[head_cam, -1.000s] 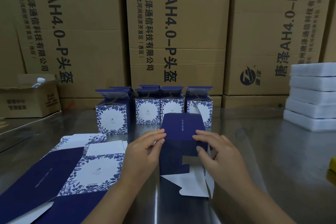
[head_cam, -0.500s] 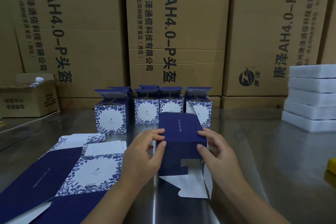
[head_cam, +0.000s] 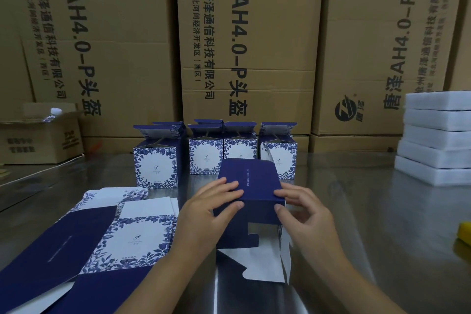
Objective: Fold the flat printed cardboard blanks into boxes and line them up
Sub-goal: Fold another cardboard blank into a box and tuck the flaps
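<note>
Four upright blue-and-white floral cardboard boxes (head_cam: 155, 163) in the front row, at least two more behind; one navy half-folded box (head_cam: 254, 176); five stacked white foam slabs (head_cam: 438, 137); flat printed blanks (head_cam: 135, 239) overlap, number unclear

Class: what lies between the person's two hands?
A half-folded dark blue box, held between the left hand and the right hand, seen in the head view.

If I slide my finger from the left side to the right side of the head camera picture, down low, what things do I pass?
small open carton → flat blanks → left hand → half-folded box → right hand → stack of white foam slabs
</note>
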### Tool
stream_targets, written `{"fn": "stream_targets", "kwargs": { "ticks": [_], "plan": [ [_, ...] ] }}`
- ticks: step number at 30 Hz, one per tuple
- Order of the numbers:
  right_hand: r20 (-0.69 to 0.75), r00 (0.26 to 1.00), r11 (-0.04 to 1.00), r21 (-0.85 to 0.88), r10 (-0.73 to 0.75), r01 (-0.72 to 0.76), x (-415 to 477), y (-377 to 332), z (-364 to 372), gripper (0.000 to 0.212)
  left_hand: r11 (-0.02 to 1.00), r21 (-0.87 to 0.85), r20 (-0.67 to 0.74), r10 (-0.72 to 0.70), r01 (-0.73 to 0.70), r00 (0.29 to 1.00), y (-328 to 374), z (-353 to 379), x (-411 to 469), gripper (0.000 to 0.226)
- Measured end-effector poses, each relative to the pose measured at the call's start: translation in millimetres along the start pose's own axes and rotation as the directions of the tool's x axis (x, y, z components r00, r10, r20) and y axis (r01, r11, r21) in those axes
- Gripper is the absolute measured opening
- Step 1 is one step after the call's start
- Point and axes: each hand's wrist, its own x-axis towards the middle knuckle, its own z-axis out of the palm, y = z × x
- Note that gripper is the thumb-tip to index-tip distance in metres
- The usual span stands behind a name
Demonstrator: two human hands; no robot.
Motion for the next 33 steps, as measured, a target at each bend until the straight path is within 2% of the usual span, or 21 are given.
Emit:
{"fn": "stream_targets", "kwargs": {
  "ticks": [9,14,18,21,23,26,30,33],
  "plan": [
    [-0.012,1.0,1.0,-0.021,-0.006,0.006,0.3,2.4,2.7,0.028,1.0,0.026,-0.012,0.012,-0.011,1.0,0.5,-0.8,0.5,0.024],
    [-0.032,0.996,0.996,-0.033,-0.084,0.083,-2.7,0.6,3.5,0.029,1.0,0.003,0.001,0.014,-0.014,1.0,5.6,-4.9,1.1,0.025],
    [-0.03,0.991,0.989,-0.07,-0.133,0.13,-5.1,-2.0,4.4,0.031,0.997,0.053,-0.008,0.054,-0.054,0.998,11.2,-7.2,1.1,0.015],
    [-0.004,0.992,0.991,-0.043,-0.129,0.129,-4.4,-3.8,2.5,0.03,0.992,0.062,0.001,0.106,-0.106,0.994,17.3,-6.4,0.8,0.017],
    [0.042,0.992,0.992,-0.033,-0.122,0.123,-3.5,-5.9,1.4,0.02,0.991,0.042,0.006,0.124,-0.124,0.992,19.3,-5.4,0.6,0.02],
    [0.076,0.989,0.991,-0.028,-0.127,0.129,-3.5,-7.7,0.2,0.022,0.992,0.017,-0.005,0.123,-0.123,0.992,19.6,-5.2,0.6,0.014],
    [0.071,0.99,0.991,-0.026,-0.125,0.128,-2.9,-8.7,0.7,0.021,0.993,-0.011,-0.02,0.114,-0.114,0.993,21.6,-5.6,1.1,0.011],
    [0.055,0.988,0.985,-0.083,-0.145,0.15,-2.8,-10.0,3.2,0.019,0.988,0.053,-0.047,0.147,-0.144,0.988,23.7,-6.8,1.0,0.017]
  ]
}}
